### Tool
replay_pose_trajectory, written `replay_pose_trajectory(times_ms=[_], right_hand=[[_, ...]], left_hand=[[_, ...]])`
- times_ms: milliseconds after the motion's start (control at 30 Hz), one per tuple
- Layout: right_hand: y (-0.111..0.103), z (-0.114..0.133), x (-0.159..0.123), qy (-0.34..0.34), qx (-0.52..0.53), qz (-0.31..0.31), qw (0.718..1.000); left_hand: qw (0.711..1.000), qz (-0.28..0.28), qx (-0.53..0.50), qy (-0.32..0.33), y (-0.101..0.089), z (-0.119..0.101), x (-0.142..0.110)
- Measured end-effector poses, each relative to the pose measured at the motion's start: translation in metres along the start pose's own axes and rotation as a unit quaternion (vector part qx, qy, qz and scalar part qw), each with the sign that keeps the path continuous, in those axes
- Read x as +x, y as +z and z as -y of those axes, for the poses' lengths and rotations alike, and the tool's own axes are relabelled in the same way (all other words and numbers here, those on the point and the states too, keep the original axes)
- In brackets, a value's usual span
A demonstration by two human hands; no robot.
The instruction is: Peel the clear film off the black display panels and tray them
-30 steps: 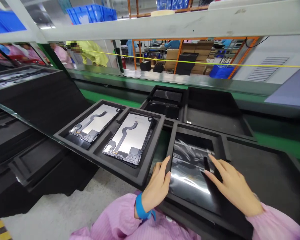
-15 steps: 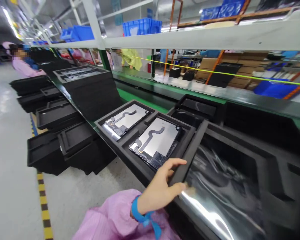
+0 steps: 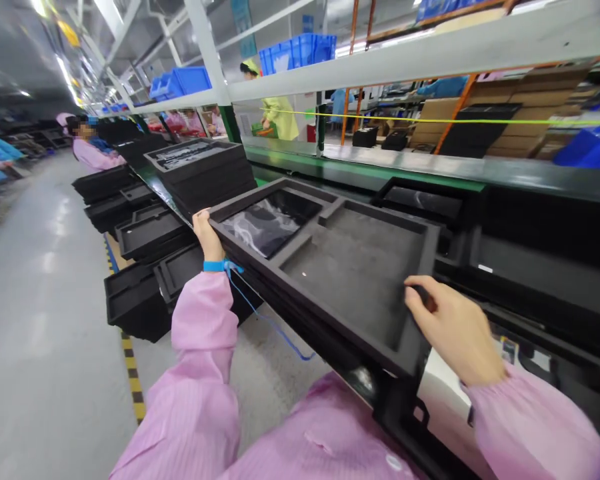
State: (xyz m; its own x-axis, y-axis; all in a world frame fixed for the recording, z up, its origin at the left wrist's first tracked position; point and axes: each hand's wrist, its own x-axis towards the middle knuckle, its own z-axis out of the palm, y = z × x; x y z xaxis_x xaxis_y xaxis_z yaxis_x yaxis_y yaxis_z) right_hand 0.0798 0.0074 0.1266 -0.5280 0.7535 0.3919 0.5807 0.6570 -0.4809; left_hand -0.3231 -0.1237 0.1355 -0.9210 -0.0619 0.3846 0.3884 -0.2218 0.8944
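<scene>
A black foam tray [image 3: 300, 241] lies between my hands, on top of other trays at the bench edge. Its left compartment holds a dark display panel [image 3: 275, 220] under wrinkled clear film; the right compartment shows bare foam. My left hand [image 3: 207, 237] is closed round the tray's far left corner, a blue wrist strap [image 3: 215, 265] below it. Thumb and fingers of my right hand [image 3: 455, 327] pinch the tray's right rim. Beneath and beyond my right hand, parts of another panel [image 3: 527, 357] show, mostly hidden by my arm.
A tall stack of foam trays [image 3: 205, 170] stands farther along the bench. More stacked trays [image 3: 150, 237] sit on the floor at left. Another tray with a dark panel [image 3: 420, 199] lies behind, near the green conveyor edge. A co-worker in pink [image 3: 93, 153] is at far left.
The tray with the film-covered panel has moved left, covering the tray of silvery panels with ribbon cables. My left hand has gone to its far corner, and my right hand has come into view.
</scene>
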Motion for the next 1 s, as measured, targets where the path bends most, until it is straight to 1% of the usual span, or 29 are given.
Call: replay_pose_trajectory(times_ms=[67, 100, 167, 267, 367, 467, 533, 700, 800, 900, 967, 1000], right_hand=[[0.021, 0.019, 0.002, -0.011, 0.04, 0.009, 0.999], [0.03, 0.024, 0.002, -0.016, 0.051, 0.016, 0.998], [0.043, 0.025, 0.001, -0.025, 0.072, 0.031, 0.997], [0.048, 0.015, 0.004, -0.032, 0.096, 0.042, 0.994], [0.046, 0.004, 0.011, -0.037, 0.116, 0.05, 0.991], [0.042, 0.0, 0.014, -0.043, 0.135, 0.056, 0.988], [0.04, -0.002, 0.015, -0.051, 0.146, 0.06, 0.986], [0.033, -0.01, 0.012, -0.068, 0.158, 0.076, 0.982], [0.023, -0.018, 0.006, -0.091, 0.159, 0.105, 0.977], [0.009, -0.039, 0.0, -0.114, 0.143, 0.141, 0.973], [0.002, -0.063, -0.002, -0.103, 0.1, 0.142, 0.979], [0.001, -0.078, -0.003, -0.085, 0.066, 0.135, 0.985]], left_hand=[[0.998, -0.007, 0.064, 0.0, -0.009, 0.017, 0.015], [0.996, -0.005, 0.092, -0.004, -0.013, 0.025, 0.018], [0.991, 0.003, 0.132, -0.007, -0.019, 0.043, 0.02], [0.987, -0.002, 0.16, -0.002, -0.023, 0.064, 0.017], [0.985, -0.028, 0.17, 0.008, -0.024, 0.073, 0.015], [0.984, -0.052, 0.17, 0.016, -0.027, 0.075, 0.012], [0.984, -0.058, 0.165, 0.02, -0.029, 0.075, 0.009], [0.988, -0.047, 0.146, 0.023, -0.023, 0.076, 0.0], [0.99, -0.038, 0.135, 0.02, -0.019, 0.073, -0.005], [0.991, -0.035, 0.128, 0.012, -0.018, 0.067, -0.006], [0.991, -0.039, 0.13, 0.003, -0.016, 0.062, -0.003], [0.99, -0.042, 0.131, -0.001, -0.014, 0.059, -0.002]])
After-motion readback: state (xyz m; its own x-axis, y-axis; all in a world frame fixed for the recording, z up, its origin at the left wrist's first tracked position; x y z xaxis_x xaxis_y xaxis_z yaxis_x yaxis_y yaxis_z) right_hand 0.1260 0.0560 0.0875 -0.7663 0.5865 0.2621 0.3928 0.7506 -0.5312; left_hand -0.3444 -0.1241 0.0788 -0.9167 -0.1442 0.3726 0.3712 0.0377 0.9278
